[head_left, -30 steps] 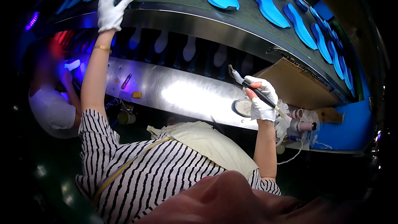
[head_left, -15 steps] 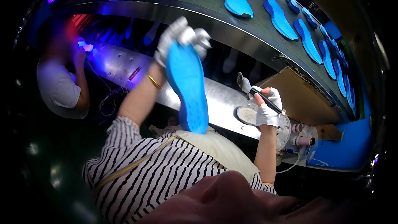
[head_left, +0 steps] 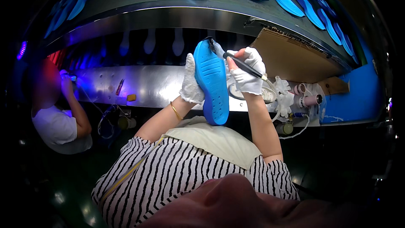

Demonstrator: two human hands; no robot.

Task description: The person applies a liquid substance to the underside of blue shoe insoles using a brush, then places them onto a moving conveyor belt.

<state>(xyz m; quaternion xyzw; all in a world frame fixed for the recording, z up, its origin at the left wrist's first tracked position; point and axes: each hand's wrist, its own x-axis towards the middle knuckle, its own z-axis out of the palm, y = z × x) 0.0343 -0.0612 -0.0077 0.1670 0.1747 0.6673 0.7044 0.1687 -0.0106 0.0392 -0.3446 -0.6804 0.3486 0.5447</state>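
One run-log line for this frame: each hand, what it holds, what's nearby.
left hand: gloved, holds blue shoe sole upright | right hand: gloved, holds brush, tip at sole's top | behind: conveyor with blue soles

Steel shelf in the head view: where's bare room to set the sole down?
The steel shelf is bare between the small orange block and the left hand holding the blue sole. Right of the right hand, the dish, rags and tape rolls crowd it.

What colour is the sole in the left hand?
Bright blue sole, ridged; clearest in the head view.
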